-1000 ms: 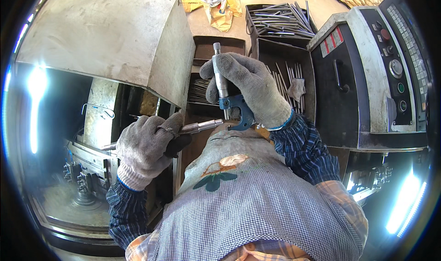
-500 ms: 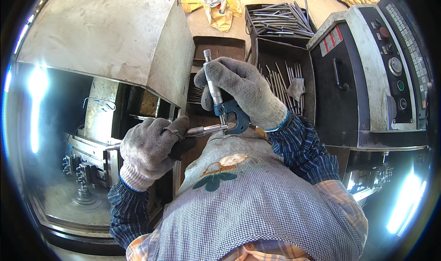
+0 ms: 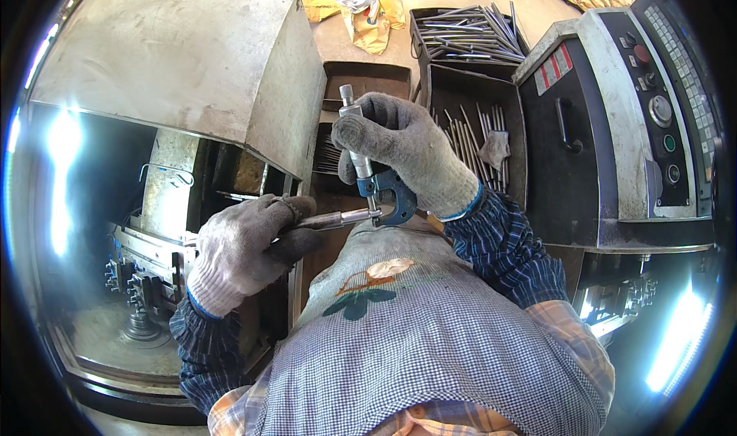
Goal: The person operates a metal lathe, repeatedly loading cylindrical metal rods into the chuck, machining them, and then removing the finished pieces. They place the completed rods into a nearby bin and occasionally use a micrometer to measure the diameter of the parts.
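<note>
In my gloved right hand (image 3: 403, 144) is a micrometer (image 3: 397, 198) with a blue frame and a silver barrel, its thimble pointing up and away from me. Thumb and fingers close round the barrel. My left hand (image 3: 249, 244), also in a grey glove, grips a slim metal rod (image 3: 338, 219) between thumb and fingers. The rod's stepped right end lies in the gap between the micrometer's measuring faces. Whether both faces touch it I cannot tell. The rod's other end is mostly hidden behind the left glove.
A machine with a worn metal hood (image 3: 169, 52) stands on the left, its lit work area (image 3: 130, 282) below. Dark metal bins (image 3: 476, 90) hold many rods beyond my right hand. Farther right is a control panel (image 3: 652, 113) with buttons. Yellow sacks (image 3: 365, 29) lie on the floor ahead.
My left hand has shifted slightly left, baring more of the rod. On the micrometer, the right thumb and fingers have moved a little; the rod's end stays in its gap.
</note>
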